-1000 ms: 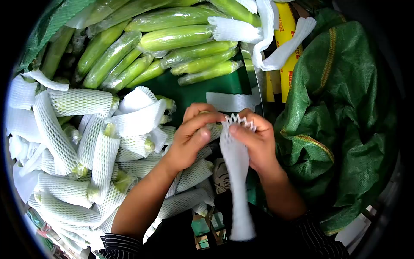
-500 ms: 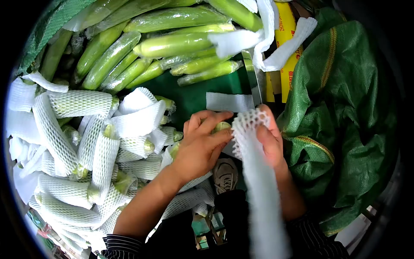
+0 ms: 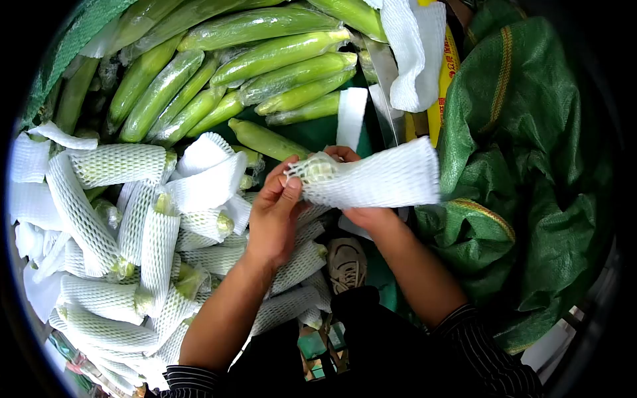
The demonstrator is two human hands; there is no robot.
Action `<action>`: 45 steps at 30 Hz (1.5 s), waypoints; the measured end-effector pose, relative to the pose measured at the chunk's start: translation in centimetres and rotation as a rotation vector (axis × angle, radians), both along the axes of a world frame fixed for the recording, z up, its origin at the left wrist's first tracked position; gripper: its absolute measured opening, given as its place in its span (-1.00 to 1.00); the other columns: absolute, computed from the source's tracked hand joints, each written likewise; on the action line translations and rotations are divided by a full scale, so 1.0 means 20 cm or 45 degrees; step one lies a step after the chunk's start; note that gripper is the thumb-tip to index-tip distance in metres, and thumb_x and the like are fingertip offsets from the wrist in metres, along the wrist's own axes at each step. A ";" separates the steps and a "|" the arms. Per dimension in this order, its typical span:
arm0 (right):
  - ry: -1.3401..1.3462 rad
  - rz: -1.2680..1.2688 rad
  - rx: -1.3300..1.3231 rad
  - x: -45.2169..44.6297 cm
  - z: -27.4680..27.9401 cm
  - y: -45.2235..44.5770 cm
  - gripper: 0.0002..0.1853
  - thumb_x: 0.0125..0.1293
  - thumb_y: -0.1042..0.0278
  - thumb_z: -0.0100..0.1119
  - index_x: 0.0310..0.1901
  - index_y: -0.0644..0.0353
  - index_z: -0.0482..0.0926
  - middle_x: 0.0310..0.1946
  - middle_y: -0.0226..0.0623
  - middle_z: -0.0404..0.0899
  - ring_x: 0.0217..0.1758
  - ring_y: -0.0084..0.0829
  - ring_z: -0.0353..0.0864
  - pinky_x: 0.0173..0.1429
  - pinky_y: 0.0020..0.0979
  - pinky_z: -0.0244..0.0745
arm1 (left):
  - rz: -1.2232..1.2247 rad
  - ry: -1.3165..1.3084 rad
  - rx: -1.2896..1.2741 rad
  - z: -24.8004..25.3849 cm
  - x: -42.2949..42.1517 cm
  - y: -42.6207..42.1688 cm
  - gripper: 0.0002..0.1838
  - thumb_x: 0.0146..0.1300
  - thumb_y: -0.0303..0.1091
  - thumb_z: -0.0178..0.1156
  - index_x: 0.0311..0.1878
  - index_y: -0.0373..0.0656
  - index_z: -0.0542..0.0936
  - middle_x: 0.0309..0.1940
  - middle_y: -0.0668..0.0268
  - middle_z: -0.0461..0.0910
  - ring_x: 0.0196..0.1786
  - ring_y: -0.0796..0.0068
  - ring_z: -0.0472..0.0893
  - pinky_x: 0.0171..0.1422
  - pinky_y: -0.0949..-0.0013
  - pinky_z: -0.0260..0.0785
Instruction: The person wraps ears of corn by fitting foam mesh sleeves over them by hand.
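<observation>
A worker's left hand [image 3: 275, 215] pinches the open end of a white foam sleeve [image 3: 378, 176] between thumb and fingers, while the right hand [image 3: 363, 213], partly hidden behind it, closes its grip around the sleeve. Pale green shows through the mesh near the left fingertips. Film-wrapped green vegetables [image 3: 285, 56] crowd beside a green woven bag's edge [image 3: 66, 63], upper left; netted ones [image 3: 159, 252] are heaped below. One more vegetable [image 3: 265, 138] lies just beyond the hands on a dark green surface [image 3: 318, 132]. A crumpled green sack [image 3: 524, 172] fills the right, near a red-lettered yellow strip [image 3: 451, 63]; a laced shoe [image 3: 347, 265] shows below.
</observation>
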State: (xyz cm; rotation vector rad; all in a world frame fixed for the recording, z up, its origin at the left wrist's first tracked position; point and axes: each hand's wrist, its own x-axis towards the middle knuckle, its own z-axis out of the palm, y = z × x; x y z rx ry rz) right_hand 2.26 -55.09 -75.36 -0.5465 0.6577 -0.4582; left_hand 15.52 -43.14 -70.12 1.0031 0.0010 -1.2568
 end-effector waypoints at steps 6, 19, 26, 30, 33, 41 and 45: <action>0.031 -0.210 0.189 0.06 0.01 -0.02 -0.71 0.58 0.30 0.08 0.23 0.16 0.49 0.08 -0.37 0.59 0.10 -0.48 0.61 0.17 -0.39 0.56 | -0.203 -0.176 0.336 -0.02 0.18 -0.01 -0.64 0.61 -0.04 0.03 0.12 -0.17 0.52 -0.12 0.36 0.54 -0.01 0.51 0.54 0.11 0.32 0.47; 0.322 -0.120 -0.441 0.16 0.35 0.16 -0.84 0.53 0.53 0.10 0.07 0.24 0.55 -0.18 -0.49 0.61 -0.04 -0.67 0.54 0.05 -0.55 0.47 | 0.067 -1.296 0.248 -0.07 -0.05 0.10 -0.75 0.48 -0.44 0.18 0.12 -0.17 0.37 -0.17 0.37 0.44 -0.04 0.51 0.43 0.15 0.42 0.33; 0.396 -0.280 -0.309 0.15 -0.01 0.19 -0.84 0.59 0.38 0.09 0.03 0.27 0.55 -0.18 -0.40 0.60 -0.10 -0.62 0.56 0.02 -0.54 0.50 | -0.044 -1.849 0.083 -0.14 0.06 0.04 -0.52 0.17 -0.81 0.11 0.13 -0.19 0.60 -0.15 0.10 0.50 -0.09 0.08 0.53 0.00 0.20 0.42; 0.391 -0.151 -0.749 0.11 -0.24 0.12 -0.84 0.53 0.53 0.06 0.07 0.30 0.52 -0.10 -0.37 0.62 -0.07 -0.57 0.56 0.06 -0.49 0.49 | -0.433 -1.993 0.325 -0.22 0.18 -0.03 -0.54 0.25 -0.71 0.05 0.19 -0.11 0.55 -0.10 0.03 0.51 -0.03 -0.09 0.57 0.00 -0.01 0.46; 0.420 -0.179 -0.524 0.17 -0.13 0.06 -0.85 0.54 0.51 0.06 0.06 0.27 0.55 -0.15 -0.41 0.63 -0.13 -0.61 0.54 0.01 -0.53 0.46 | -0.516 -1.933 0.422 -0.22 0.23 -0.05 -0.58 0.29 -0.62 0.05 0.21 -0.11 0.53 -0.03 0.01 0.53 0.05 -0.15 0.57 0.08 -0.02 0.49; 0.611 0.018 -0.849 0.06 -0.13 0.10 -0.80 0.45 0.38 0.24 0.04 0.22 0.57 -0.18 -0.32 0.67 -0.10 -0.52 0.63 -0.01 -0.46 0.50 | -0.850 -2.038 0.284 -0.37 0.18 0.03 -0.78 0.29 -0.46 0.13 -0.01 -0.16 0.57 -0.05 0.01 0.55 0.01 -0.09 0.66 0.06 0.02 0.54; 0.818 0.134 -1.403 0.04 -0.35 0.10 -0.65 0.27 0.32 0.40 0.04 0.20 0.58 -0.08 -0.03 0.70 0.01 -0.04 0.71 0.10 -0.22 0.56 | -1.021 -2.274 0.382 -0.51 0.24 -0.02 -0.74 0.32 -0.50 0.05 0.04 -0.12 0.58 -0.11 0.01 0.55 -0.21 -0.13 0.70 -0.19 0.07 0.62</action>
